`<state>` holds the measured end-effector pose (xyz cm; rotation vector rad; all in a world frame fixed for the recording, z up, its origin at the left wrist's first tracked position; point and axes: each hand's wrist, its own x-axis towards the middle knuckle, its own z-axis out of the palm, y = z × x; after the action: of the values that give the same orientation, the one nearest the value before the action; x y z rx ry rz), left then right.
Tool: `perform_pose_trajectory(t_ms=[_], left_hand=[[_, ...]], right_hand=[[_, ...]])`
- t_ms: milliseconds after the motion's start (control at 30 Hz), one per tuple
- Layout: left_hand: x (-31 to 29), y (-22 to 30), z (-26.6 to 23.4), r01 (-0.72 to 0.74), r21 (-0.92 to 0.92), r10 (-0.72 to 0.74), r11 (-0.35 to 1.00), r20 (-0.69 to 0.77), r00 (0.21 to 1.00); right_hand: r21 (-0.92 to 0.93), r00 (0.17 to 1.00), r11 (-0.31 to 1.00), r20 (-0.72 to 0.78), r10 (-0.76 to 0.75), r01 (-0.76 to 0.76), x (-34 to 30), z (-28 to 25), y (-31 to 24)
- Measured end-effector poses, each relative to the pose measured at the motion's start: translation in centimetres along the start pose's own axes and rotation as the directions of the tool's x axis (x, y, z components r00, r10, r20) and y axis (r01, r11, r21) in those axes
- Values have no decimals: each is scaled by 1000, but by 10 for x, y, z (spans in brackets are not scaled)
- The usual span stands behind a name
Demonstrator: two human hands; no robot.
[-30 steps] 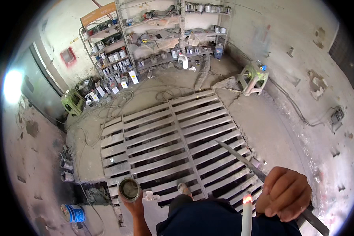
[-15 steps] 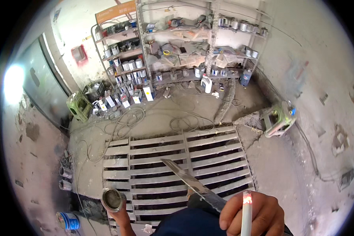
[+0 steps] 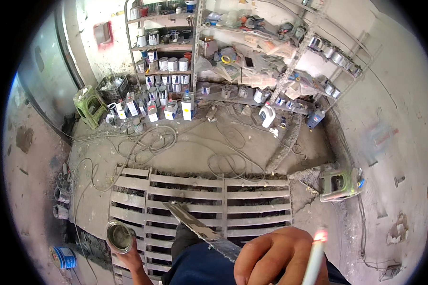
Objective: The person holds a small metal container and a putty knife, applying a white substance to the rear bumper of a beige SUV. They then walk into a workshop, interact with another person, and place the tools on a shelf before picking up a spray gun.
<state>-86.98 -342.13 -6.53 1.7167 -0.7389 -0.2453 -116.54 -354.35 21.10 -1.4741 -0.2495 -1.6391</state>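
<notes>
Left hand: low on our left, our left hand (image 3: pixel 130 258) has its fingers wrapped round a lidless metal tin (image 3: pixel 111 236), mouth facing up toward us.
Tin: it sits at the upper end of that hand, with greyish matter inside, well apart from the right hand.
Right hand: at lower right, our right hand (image 3: pixel 280 259) is closed, fingers curled over the near end of a long flat blade (image 3: pixel 199 229).
Blade: it slants from the right hand up and leftward, streaked along its length; its far tip lies between our two hands, right of the tin and not touching it.
White stick: a white stick (image 3: pixel 316 256) with a glowing tip stands in front of the right hand; we cannot tell what holds it.
Underfoot: a slatted grating (image 3: pixel 257 195) spreads beneath the tin and blade.
Beyond: we see coiled hoses (image 3: pixel 161 139) on the floor and a white jug (image 3: pixel 267 115) near the shelves.
</notes>
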Motion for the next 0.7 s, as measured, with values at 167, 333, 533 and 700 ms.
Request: perform_pose_trajectory(t_ms=[167,333,533,700], left_hand=[[128,16,70,74,-75,-67,994,95,993],[242,41,118,-25,-40,32,999,182,983],[355,39,217,-75,-223,128,972,235,964],[438,38,331,-72,-251,131,965,229,964]], right_hand=[[-160,981,980,-169,91,-118,43,-29,111],[-429,971,874,-165,172,-228,88,-139,212],[-269,458,819,-889,-8,-507,109,-281,296],[-170,293,923,-954,-66,-345,115,-397,367]])
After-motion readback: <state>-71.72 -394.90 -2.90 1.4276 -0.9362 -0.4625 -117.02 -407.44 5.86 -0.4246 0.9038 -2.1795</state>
